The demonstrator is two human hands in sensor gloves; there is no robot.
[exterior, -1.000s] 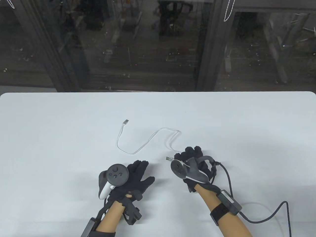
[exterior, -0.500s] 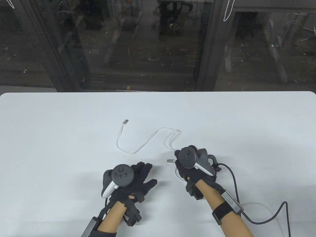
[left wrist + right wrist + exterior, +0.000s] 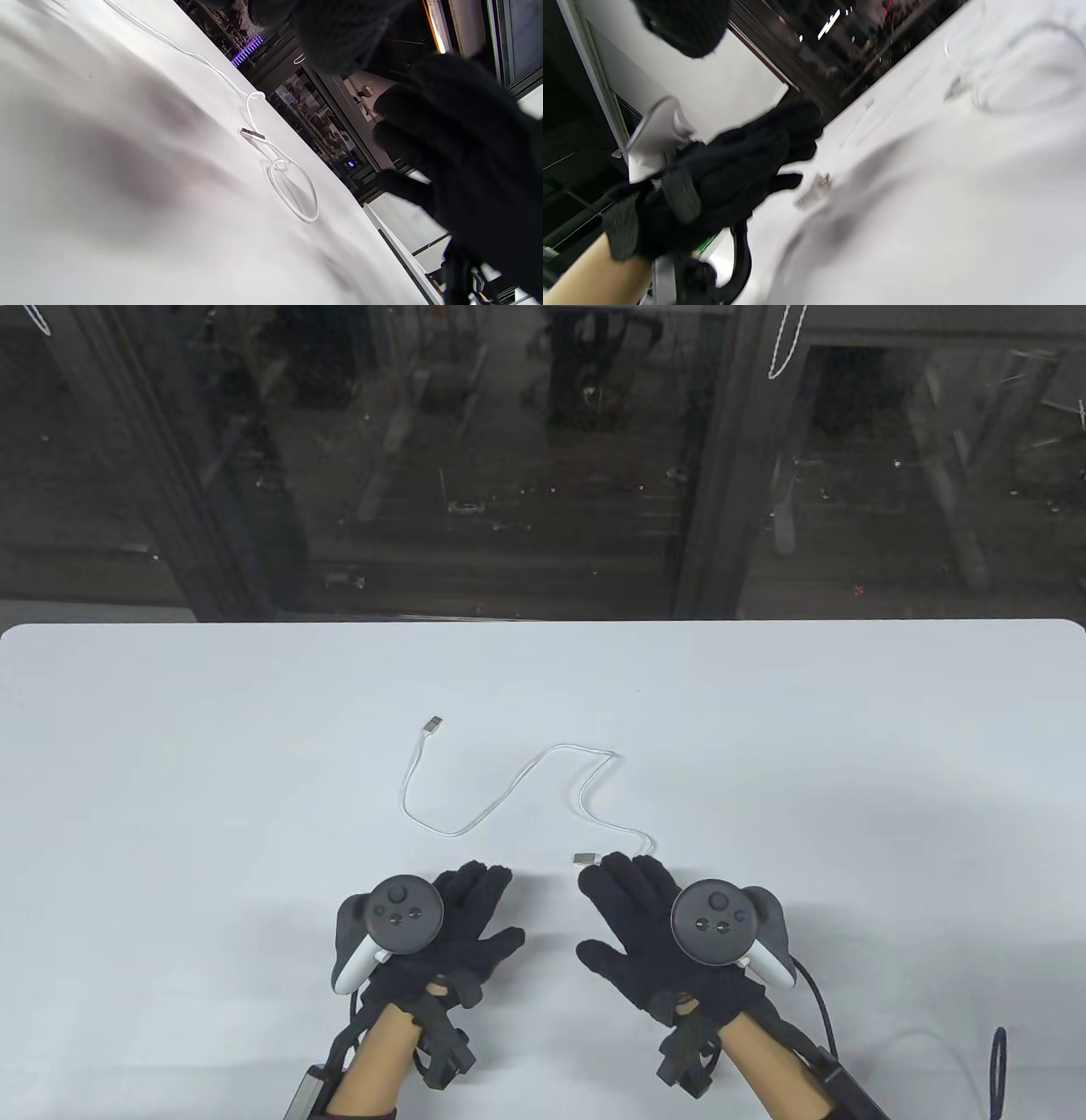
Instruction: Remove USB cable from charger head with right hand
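Note:
A white USB cable (image 3: 509,797) lies in loose curves on the white table (image 3: 170,814). One metal plug (image 3: 433,723) lies at the far end, and the other plug (image 3: 584,858) lies just off my right fingertips. My right hand (image 3: 624,916) lies flat and open with nothing in it. My left hand (image 3: 479,912) rests flat and open beside it. The left wrist view shows the near plug (image 3: 253,134) and a cable loop (image 3: 292,190). No charger head shows in the table view. A small pale blurred thing (image 3: 814,192) lies by my left hand (image 3: 734,169) in the right wrist view.
A dark glass wall (image 3: 509,475) stands behind the table's far edge. A black glove lead (image 3: 997,1060) and a thin white wire (image 3: 925,1035) lie at the near right. The table's near edge is under my wrists.
My right hand held the cable's near plug end, let it go, drew back to the right and opened flat. The plug now lies on the table. My left hand barely moved.

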